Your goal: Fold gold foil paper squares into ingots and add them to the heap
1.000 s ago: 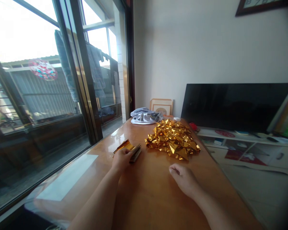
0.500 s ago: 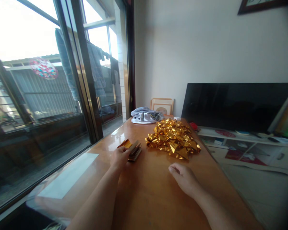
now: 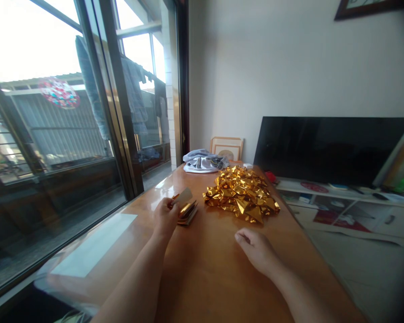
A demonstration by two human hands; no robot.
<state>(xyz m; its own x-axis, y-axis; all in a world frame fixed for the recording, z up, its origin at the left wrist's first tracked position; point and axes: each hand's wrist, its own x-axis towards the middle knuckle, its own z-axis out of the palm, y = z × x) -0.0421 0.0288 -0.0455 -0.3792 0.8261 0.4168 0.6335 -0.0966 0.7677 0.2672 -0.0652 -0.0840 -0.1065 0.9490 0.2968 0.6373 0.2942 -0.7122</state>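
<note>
My left hand (image 3: pixel 166 216) is pinched on a thin sheet (image 3: pixel 183 195) at the left of the wooden table (image 3: pixel 202 264). Against that hand's right side lies a small stack of gold foil papers (image 3: pixel 189 212), its upper sheets standing up loosely. My right hand (image 3: pixel 251 247) rests with curled fingers on the tabletop; nothing shows in it. Just beyond it rises a heap of folded gold foil pieces (image 3: pixel 242 195), which it does not touch.
A pale sheet (image 3: pixel 96 244) lies along the table's left side. At the far end are a bundle of grey-white cloth (image 3: pixel 204 161) and a framed picture (image 3: pixel 227 148). A television (image 3: pixel 330 150) stands on a white cabinet (image 3: pixel 370 211) to the right.
My left hand has turned and lifted slightly, and the sheet in it has swung up over the stack. My right hand has hardly moved. The view has shifted a little.
</note>
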